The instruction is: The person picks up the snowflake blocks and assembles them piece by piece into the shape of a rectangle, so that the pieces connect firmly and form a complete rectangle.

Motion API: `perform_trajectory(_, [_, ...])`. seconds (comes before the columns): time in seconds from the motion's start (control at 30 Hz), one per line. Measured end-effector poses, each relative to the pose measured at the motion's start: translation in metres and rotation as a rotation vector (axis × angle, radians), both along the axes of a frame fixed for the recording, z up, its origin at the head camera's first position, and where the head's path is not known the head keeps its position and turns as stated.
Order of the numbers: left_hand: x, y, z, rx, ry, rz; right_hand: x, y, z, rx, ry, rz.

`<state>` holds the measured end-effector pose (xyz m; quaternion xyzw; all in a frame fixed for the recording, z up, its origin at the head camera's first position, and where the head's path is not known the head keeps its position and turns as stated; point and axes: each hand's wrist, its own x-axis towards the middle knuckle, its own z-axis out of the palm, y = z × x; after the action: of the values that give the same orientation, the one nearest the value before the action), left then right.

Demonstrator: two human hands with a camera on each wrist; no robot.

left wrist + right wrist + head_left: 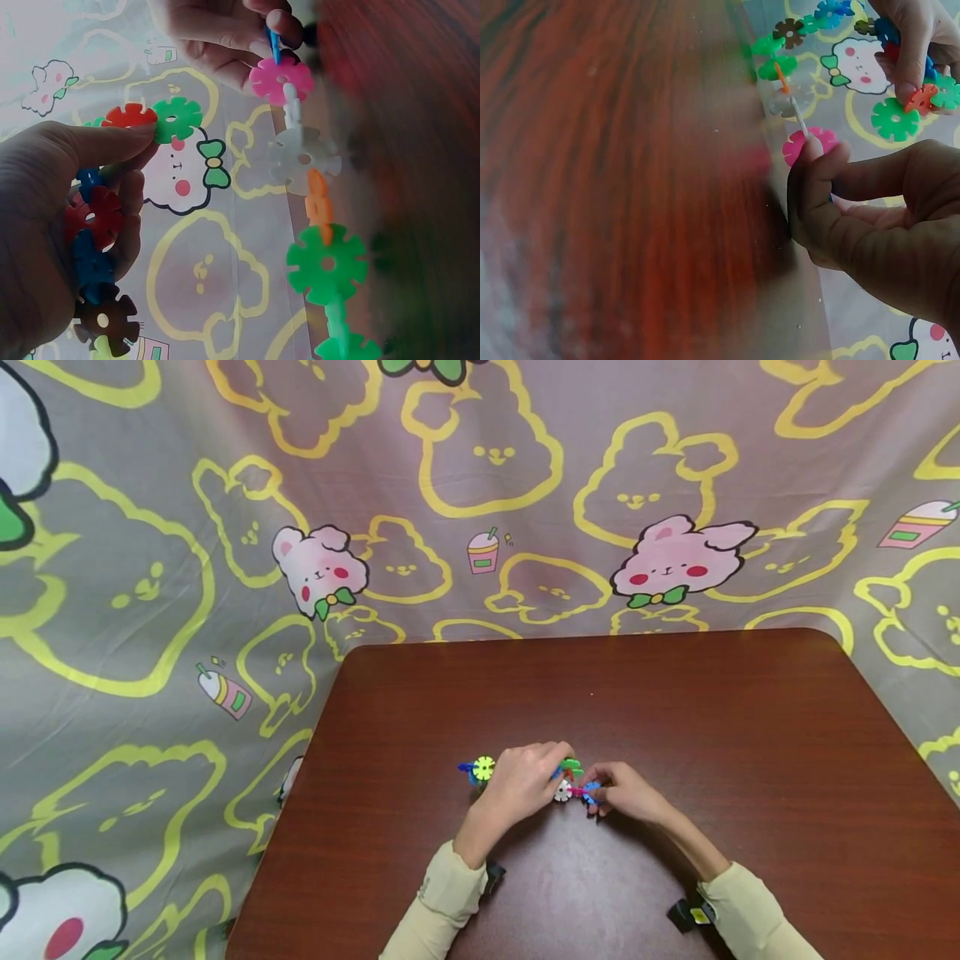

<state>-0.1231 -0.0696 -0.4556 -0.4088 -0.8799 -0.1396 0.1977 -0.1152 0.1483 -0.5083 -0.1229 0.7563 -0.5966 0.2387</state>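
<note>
Notched plastic snowflake discs in many colours are slotted edge to edge into a chain. My left hand [522, 779] pinches a red-orange disc [127, 116] between thumb and fingers; a green disc [178, 120] juts out past the thumb tip. Along that palm run a dark red disc [93, 217] and a brown disc [106, 321]. With its thumb and fingers my right hand [628, 791] holds a blue disc [274, 45], joined to a pink disc [281, 79]. From the pink one the chain continues through a clear disc [304, 159] to a green disc [328, 264].
Both hands work low over a brown wooden table [712, 718]. A yellow-green disc [484, 767] shows left of the left hand. Behind the table hangs a patterned cloth [525, 485]. Each wrist wears a black camera strap [684, 915].
</note>
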Motion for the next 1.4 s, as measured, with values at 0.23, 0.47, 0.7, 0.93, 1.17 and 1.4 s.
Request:
perform_trajectory(0.23, [-0.001,0.001,-0.001,0.000,-0.003,0.002,-0.003,0.003,-0.005,0.025,0.027,-0.014])
perform_trajectory(0.47, [-0.001,0.001,0.000,-0.006,-0.015,-0.002,-0.003,0.004,-0.006,-0.008,-0.041,-0.066])
perform_trajectory(0.7, [-0.002,0.002,-0.001,-0.015,-0.017,0.005,-0.001,0.002,-0.004,0.001,-0.025,-0.077])
perform_trajectory(0.93, [-0.002,0.003,-0.002,0.006,-0.015,0.018,-0.002,0.002,-0.009,0.146,0.145,-0.105])
perform_trajectory(1.17, [-0.002,0.002,-0.003,0.012,-0.023,0.017,-0.001,0.003,-0.008,0.183,0.205,-0.151])
perform_trajectory(1.4, [-0.003,0.001,-0.001,0.010,-0.031,0.017,0.001,0.005,-0.003,-0.170,-0.038,-0.279])
